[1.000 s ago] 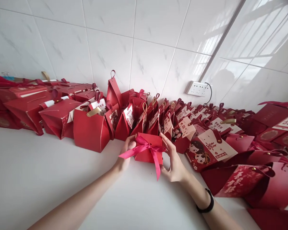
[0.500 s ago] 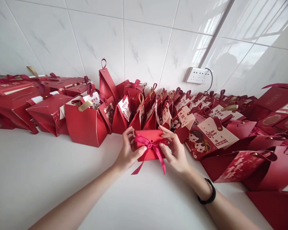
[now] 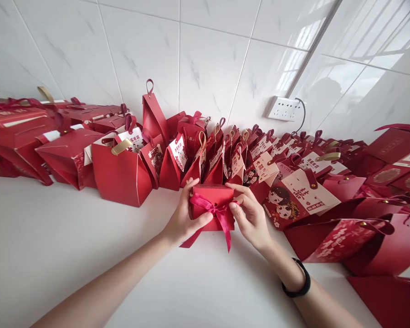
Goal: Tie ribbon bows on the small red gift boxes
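A small red gift box (image 3: 222,195) stands at the front middle of the white table. Across its face runs a magenta ribbon (image 3: 224,223) tied in a bow, its two tails hanging down in front. My left hand (image 3: 187,214) grips the box's left side, fingers at the back and thumb pressed by the bow's knot. At the right, my right hand (image 3: 251,214) pinches the bow's right loop between thumb and finger. Its index finger reaches the box's top edge.
Red gift boxes with loop handles crowd the table's back, such as a large plain one (image 3: 123,175) at left and one printed with cartoon faces (image 3: 287,200) at right. A power strip (image 3: 283,108) with a cable is against the tiled wall. The white tabletop (image 3: 89,246) extends forward.
My right hand has shifted its fingers from lying along the bow to pinching its right loop. The ribbon tails have swung slightly left. My left hand still holds the box.
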